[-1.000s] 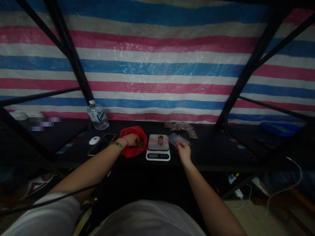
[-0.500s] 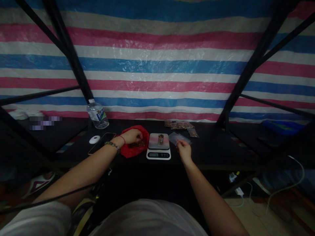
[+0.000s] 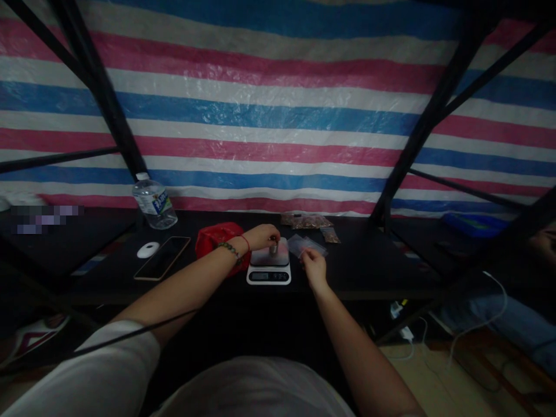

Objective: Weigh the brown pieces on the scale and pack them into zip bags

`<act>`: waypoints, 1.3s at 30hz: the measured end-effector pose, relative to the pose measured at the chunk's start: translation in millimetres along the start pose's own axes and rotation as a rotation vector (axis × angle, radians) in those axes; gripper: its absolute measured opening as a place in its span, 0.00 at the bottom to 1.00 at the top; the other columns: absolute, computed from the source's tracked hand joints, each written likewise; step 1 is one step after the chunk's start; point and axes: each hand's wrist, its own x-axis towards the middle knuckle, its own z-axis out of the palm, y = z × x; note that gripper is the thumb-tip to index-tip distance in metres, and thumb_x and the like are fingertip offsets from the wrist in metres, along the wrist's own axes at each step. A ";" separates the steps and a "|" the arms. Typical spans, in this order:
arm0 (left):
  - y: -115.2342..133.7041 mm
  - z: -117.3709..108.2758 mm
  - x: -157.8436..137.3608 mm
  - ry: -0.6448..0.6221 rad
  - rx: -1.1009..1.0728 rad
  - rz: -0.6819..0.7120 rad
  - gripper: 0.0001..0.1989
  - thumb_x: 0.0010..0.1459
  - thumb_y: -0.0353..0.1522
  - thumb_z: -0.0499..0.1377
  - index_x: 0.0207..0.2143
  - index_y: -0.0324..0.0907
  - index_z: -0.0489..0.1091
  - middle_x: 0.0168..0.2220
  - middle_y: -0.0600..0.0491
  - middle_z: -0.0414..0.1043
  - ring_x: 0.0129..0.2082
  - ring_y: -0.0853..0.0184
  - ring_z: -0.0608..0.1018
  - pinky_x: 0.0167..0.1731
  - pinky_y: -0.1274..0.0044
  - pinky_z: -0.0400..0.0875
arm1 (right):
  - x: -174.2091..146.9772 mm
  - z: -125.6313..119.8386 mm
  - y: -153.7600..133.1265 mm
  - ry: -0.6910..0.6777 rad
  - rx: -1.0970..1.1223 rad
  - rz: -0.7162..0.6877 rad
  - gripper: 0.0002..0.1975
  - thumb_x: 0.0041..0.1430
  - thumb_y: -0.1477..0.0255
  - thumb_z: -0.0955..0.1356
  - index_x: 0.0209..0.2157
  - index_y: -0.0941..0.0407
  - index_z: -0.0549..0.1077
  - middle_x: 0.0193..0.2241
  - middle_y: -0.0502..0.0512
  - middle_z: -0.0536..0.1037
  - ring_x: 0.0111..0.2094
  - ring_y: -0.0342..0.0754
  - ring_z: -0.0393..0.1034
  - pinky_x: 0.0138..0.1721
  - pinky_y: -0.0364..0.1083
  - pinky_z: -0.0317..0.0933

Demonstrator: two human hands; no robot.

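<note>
My left hand (image 3: 263, 236) is over the scale, its fingers pinched at the rim of a small metal cup (image 3: 273, 249). Whatever those fingers hold is too small to make out. The cup stands on the plate of a white digital kitchen scale (image 3: 268, 277); its display is too blurred to read. Partly behind my left wrist lies a red plastic bag (image 3: 212, 237). Right of the scale, my right hand (image 3: 314, 266) is closed on clear zip bags (image 3: 304, 245), which lie flat against each other.
Filled small bags (image 3: 310, 222) lie at the back of the black table (image 3: 365, 272), with another small filled bag (image 3: 330, 234) nearer. On the left are a phone (image 3: 163, 258), a white oval object (image 3: 148, 249) and a plastic bottle (image 3: 155, 202). Black frame posts (image 3: 104, 104) flank the table.
My left hand has moved right, from inside the red bag to the metal cup on the scale. My right hand keeps hold of the zip bags. The whole view has shifted slightly.
</note>
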 end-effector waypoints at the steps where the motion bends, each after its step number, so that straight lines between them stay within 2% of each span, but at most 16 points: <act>1: -1.8 2.2 -0.6 0.003 -0.006 -0.003 0.08 0.52 0.27 0.60 0.35 0.40 0.76 0.36 0.51 0.75 0.38 0.66 0.75 0.40 0.79 0.66 | 1.1 0.5 1.7 0.000 -0.011 -0.007 0.22 0.51 0.59 0.65 0.41 0.60 0.77 0.21 0.52 0.74 0.21 0.45 0.67 0.19 0.41 0.57; 5: -3.8 1.8 -5.1 0.016 -0.034 -0.019 0.10 0.53 0.29 0.60 0.39 0.40 0.75 0.39 0.50 0.75 0.40 0.66 0.75 0.41 0.79 0.66 | 3.8 1.3 6.3 0.000 -0.053 -0.067 0.21 0.52 0.60 0.64 0.40 0.60 0.77 0.22 0.53 0.76 0.23 0.46 0.68 0.23 0.41 0.59; 10: -0.7 -3.3 -7.2 0.012 -0.049 -0.034 0.08 0.54 0.30 0.59 0.37 0.42 0.76 0.39 0.51 0.76 0.41 0.66 0.75 0.42 0.79 0.66 | 3.9 -0.3 5.4 0.005 -0.078 -0.091 0.21 0.52 0.61 0.64 0.39 0.60 0.78 0.23 0.54 0.77 0.24 0.48 0.69 0.27 0.44 0.62; 15: -2.1 2.9 -6.5 0.065 -0.030 -0.096 0.12 0.56 0.27 0.55 0.40 0.40 0.76 0.42 0.49 0.76 0.44 0.64 0.75 0.46 0.77 0.67 | 3.7 -0.8 4.6 0.013 -0.082 -0.094 0.20 0.52 0.62 0.64 0.39 0.59 0.78 0.23 0.53 0.77 0.25 0.48 0.69 0.27 0.44 0.62; 21: -4.6 7.4 -6.9 0.091 -0.114 -0.186 0.17 0.58 0.26 0.49 0.45 0.40 0.73 0.46 0.50 0.76 0.46 0.65 0.76 0.49 0.75 0.67 | 3.6 1.0 6.0 0.013 -0.052 -0.073 0.19 0.52 0.62 0.64 0.39 0.58 0.78 0.22 0.52 0.75 0.23 0.46 0.68 0.26 0.43 0.60; 27: 4.0 -2.1 -25.7 0.254 -0.193 -0.193 0.18 0.58 0.25 0.48 0.46 0.38 0.72 0.46 0.49 0.75 0.46 0.66 0.75 0.50 0.74 0.68 | -0.1 -2.6 -0.4 0.050 -0.001 -0.030 0.22 0.51 0.61 0.65 0.41 0.61 0.77 0.22 0.53 0.75 0.21 0.45 0.66 0.21 0.41 0.57; 29: 12.6 -7.6 -40.2 0.327 -0.193 -0.144 0.17 0.58 0.28 0.49 0.47 0.38 0.71 0.46 0.48 0.74 0.46 0.65 0.75 0.50 0.72 0.69 | -2.2 -7.4 -10.9 0.113 0.013 -0.039 0.23 0.51 0.60 0.65 0.41 0.62 0.77 0.22 0.53 0.75 0.20 0.44 0.63 0.20 0.41 0.55; 32: 32.6 -16.8 -66.2 0.408 -0.143 -0.045 0.19 0.57 0.33 0.55 0.50 0.38 0.67 0.49 0.46 0.71 0.51 0.62 0.71 0.54 0.69 0.66 | -7.6 -13.1 -39.5 0.172 0.017 -0.129 0.22 0.51 0.61 0.66 0.41 0.63 0.77 0.25 0.55 0.76 0.22 0.44 0.64 0.23 0.42 0.58; 35: 55.2 -22.9 -89.5 0.438 -0.063 0.003 0.28 0.53 0.38 0.60 0.56 0.41 0.63 0.56 0.44 0.65 0.56 0.57 0.66 0.58 0.65 0.60 | -19.3 -8.0 -76.6 0.048 -0.026 -0.225 0.19 0.51 0.64 0.67 0.42 0.61 0.77 0.27 0.55 0.77 0.24 0.44 0.65 0.27 0.43 0.60; 39: 73.1 -21.3 -108.9 0.389 0.032 -0.020 0.41 0.46 0.45 0.64 0.61 0.44 0.56 0.62 0.43 0.56 0.62 0.50 0.57 0.61 0.57 0.49 | -43.2 17.4 -118.2 -0.404 -0.212 -0.344 0.15 0.49 0.72 0.68 0.40 0.57 0.78 0.28 0.51 0.77 0.26 0.43 0.66 0.29 0.42 0.59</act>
